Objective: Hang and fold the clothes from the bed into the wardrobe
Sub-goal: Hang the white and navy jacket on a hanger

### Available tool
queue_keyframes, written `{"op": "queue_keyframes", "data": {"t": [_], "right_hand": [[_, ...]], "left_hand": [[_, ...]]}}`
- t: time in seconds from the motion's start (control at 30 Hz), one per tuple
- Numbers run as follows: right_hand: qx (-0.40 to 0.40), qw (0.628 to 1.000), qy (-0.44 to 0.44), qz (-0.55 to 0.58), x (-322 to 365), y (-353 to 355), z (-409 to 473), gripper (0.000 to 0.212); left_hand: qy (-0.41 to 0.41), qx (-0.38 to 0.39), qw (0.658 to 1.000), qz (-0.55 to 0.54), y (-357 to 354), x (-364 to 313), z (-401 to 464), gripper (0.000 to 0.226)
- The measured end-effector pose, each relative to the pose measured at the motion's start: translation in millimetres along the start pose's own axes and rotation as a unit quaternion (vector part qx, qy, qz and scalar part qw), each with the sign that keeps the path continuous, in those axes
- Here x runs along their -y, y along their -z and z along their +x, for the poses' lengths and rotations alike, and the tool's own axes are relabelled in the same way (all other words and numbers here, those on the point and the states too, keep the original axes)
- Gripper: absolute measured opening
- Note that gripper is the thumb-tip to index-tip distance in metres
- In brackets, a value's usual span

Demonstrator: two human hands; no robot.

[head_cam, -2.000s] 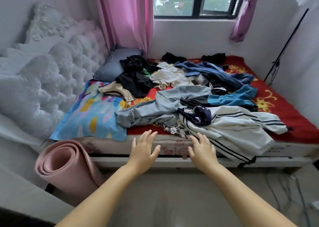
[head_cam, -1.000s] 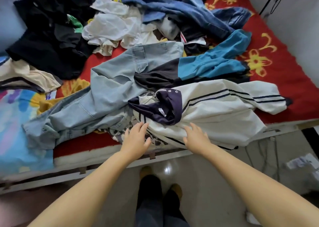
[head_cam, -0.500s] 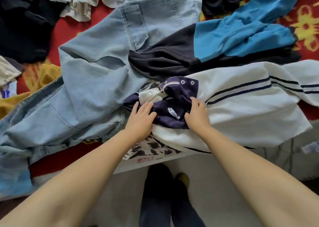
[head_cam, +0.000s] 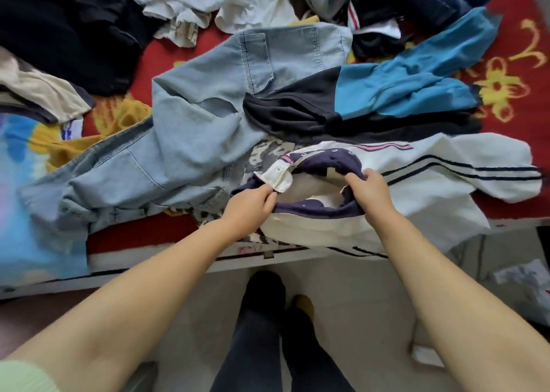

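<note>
Left hand (head_cam: 248,205): fingers curled, grip pinching the navy collar (head_cam: 321,165) of the jacket (head_cam: 431,180) at its left end, just beside the cream snap placket; forearm reaches in from the lower left
Right hand (head_cam: 370,190): fingers curled over the collar's right side, grip pinching the navy fabric; forearm reaches in from the lower right
Collar: held between the two hands so that it forms an open loop; snaps show along its upper edge
Jacket: cream with dark double stripes down the sleeve; lies at the near edge of the bed (head_cam: 178,52), its hem hanging over the edge and one sleeve stretched to the right
Jeans (head_cam: 184,141): pale denim, spread to the left of the jacket and touching it; a back pocket faces up
Top (head_cam: 387,94): blue and black, lying across the jeans and just behind the jacket
Patterned cloth (head_cam: 262,156): grey-and-white print, showing between jeans and jacket; partly buried
White clothes (head_cam: 232,1): crumpled heap at the far side
Black clothes (head_cam: 68,31): heap at the far left
Bed: red cover with yellow flowers; a many-coloured pillow (head_cam: 26,189) at the left
Floor (head_cam: 342,302): pale; the person's dark trouser legs stand between the forearms
</note>
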State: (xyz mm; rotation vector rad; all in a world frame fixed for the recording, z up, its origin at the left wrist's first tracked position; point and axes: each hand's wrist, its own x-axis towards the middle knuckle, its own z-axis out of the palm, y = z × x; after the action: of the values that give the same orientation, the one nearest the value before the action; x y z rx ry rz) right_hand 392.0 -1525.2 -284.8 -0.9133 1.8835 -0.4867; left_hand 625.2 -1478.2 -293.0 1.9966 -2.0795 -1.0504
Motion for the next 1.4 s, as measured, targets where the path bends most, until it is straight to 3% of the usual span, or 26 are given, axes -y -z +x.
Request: {"op": "queue_keyframes", "data": {"t": [0.17,0.33,0.4,0.53,0.6,0.67,0.73,0.8,0.9,0.97,1.03,1.13,1.2,1.3,1.4], "right_hand": [[0.0,0.997,0.077,0.008,20,59,-74,0.007],[0.047,0.983,0.169,-0.045,38,116,-149,0.008],[0.071,0.969,0.223,-0.084,53,135,-183,0.009],[0.138,0.91,0.346,-0.182,74,147,-252,0.017],[0.16,0.876,0.393,-0.231,80,147,-274,0.012],[0.163,0.849,0.437,-0.248,82,148,-297,0.017],[0.129,0.837,0.472,-0.243,82,146,-309,0.025],[0.07,0.841,0.492,-0.213,78,140,-315,0.021],[0.007,0.862,0.477,-0.172,60,122,-319,0.021],[0.002,0.884,0.438,-0.166,33,102,-319,0.027],[0.033,0.904,0.387,-0.178,-2,78,-320,0.023],[0.098,0.946,0.235,-0.202,-55,49,-322,0.013],[0.092,0.964,0.187,-0.168,-69,47,-323,0.021],[0.015,0.972,0.229,-0.054,-49,57,-328,0.029],[0.054,0.958,0.254,0.121,-6,70,-357,0.032]], "left_hand": [[-0.02,-0.047,0.993,-0.103,5,-73,-80,0.034],[-0.079,-0.052,0.986,-0.137,-1,-135,-143,0.012],[-0.1,-0.072,0.984,-0.126,6,-155,-160,0.033],[-0.188,-0.213,0.954,-0.094,39,-191,-180,0.081],[-0.212,-0.192,0.95,-0.125,61,-206,-188,0.069],[-0.206,-0.173,0.949,-0.166,75,-211,-208,0.037],[-0.176,-0.217,0.949,-0.145,83,-209,-224,0.022],[-0.135,-0.287,0.935,-0.16,87,-204,-234,0.012],[-0.076,-0.337,0.903,-0.254,95,-195,-249,0.026],[-0.037,-0.343,0.88,-0.325,107,-185,-266,0.018],[-0.009,-0.357,0.829,-0.431,125,-172,-286,0.018],[0.03,-0.387,0.723,-0.572,148,-150,-317,0.023],[0.047,-0.403,0.697,-0.592,156,-136,-333,0.024],[0.053,-0.433,0.745,-0.504,153,-110,-354,0.018],[0.068,-0.412,0.83,-0.37,153,-87,-377,0.016]]}}
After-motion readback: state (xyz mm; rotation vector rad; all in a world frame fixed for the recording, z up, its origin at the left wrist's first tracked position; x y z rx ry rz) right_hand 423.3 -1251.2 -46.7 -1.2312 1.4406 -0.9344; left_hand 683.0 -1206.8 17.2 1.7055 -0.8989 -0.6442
